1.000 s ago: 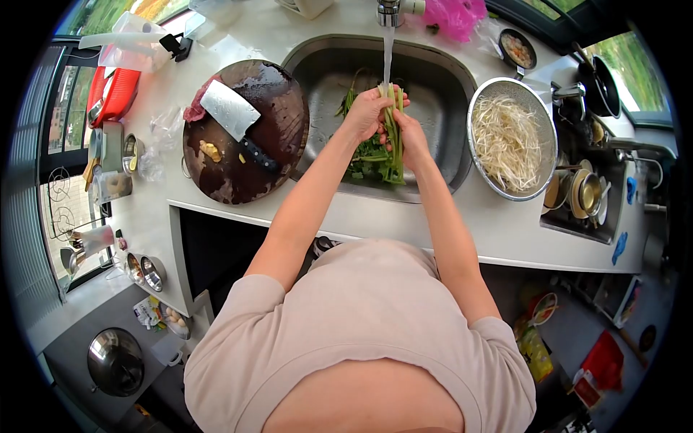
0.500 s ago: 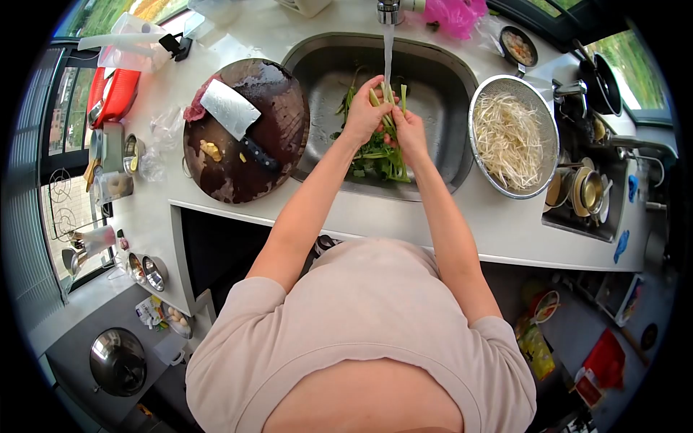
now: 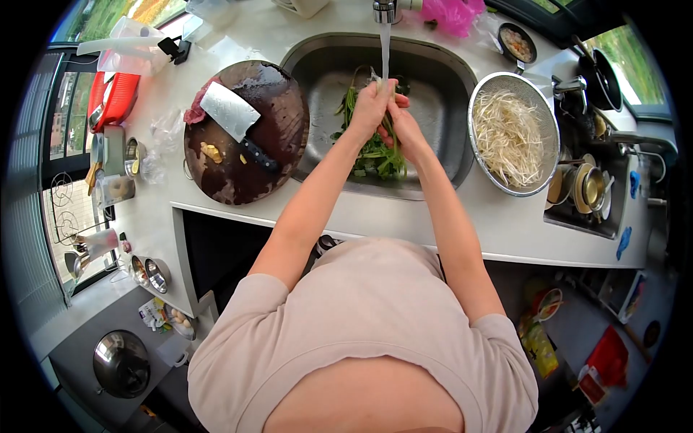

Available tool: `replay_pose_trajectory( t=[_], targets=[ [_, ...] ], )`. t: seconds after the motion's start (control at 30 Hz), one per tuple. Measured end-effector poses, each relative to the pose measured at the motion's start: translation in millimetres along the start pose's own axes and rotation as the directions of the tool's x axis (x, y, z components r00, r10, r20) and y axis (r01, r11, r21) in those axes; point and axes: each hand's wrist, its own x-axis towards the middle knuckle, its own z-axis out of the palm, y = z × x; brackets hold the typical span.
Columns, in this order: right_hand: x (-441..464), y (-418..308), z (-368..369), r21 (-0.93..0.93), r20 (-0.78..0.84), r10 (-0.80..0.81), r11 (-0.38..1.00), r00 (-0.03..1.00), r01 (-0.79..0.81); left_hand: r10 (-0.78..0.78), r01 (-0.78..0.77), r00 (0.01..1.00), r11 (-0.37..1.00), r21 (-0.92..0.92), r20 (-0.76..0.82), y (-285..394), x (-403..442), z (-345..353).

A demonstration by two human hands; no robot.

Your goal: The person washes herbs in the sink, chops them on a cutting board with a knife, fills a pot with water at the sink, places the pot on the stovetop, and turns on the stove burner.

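Observation:
Running water from the faucet (image 3: pixel 385 10) falls onto my hands over the metal sink (image 3: pixel 307 137). My left hand (image 3: pixel 370 110) is closed around the upper stalks of leafy green celery (image 3: pixel 379 160), right under the stream. Just beside it, my right hand (image 3: pixel 406 131) wraps the same stalks a little lower, its fingers partly hidden. The leafy ends hang down toward the sink's near side. More green stems (image 3: pixel 349 108) lie in the sink left of my hands.
Left of the sink, a cleaver (image 3: pixel 229 110) lies on a round cutting board (image 3: pixel 253 189) with ginger pieces (image 3: pixel 211 151) and raw meat (image 3: pixel 193 114). A colander (image 3: pixel 473 133) of bean sprouts (image 3: pixel 511 137) stands to the right. Dishes (image 3: pixel 588 189) fill a second sink.
My hands have closed more tightly round the celery, covering stalks that showed between them before. My left hand has shifted slightly up into the water stream.

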Motion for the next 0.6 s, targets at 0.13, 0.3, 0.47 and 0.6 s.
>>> replay_pose_trajectory(
  t=[0.13,0.3,0.47,0.6],
  targets=[
    [23,-16,-1,-0.099,0.123,-0.104,0.988,0.987,0.116,-0.125,0.124,0.992,0.987,-0.1,0.002,8,15,-12],
    [34,-25,2,-0.291,0.343,-0.223,0.898,0.912,0.329,0.115,-0.127,0.979,0.99,-0.062,-0.169,71,34,-34],
    [40,-6,-14,-0.328,0.414,-0.233,0.864,0.88,0.383,0.187,-0.222,0.972,0.935,-0.278,-0.145,138,48,-67],
    [28,-9,-31,-0.384,0.421,-0.241,0.826,0.874,0.413,0.239,-0.281,0.957,0.904,-0.322,-0.165,153,60,-101]
  ],
)
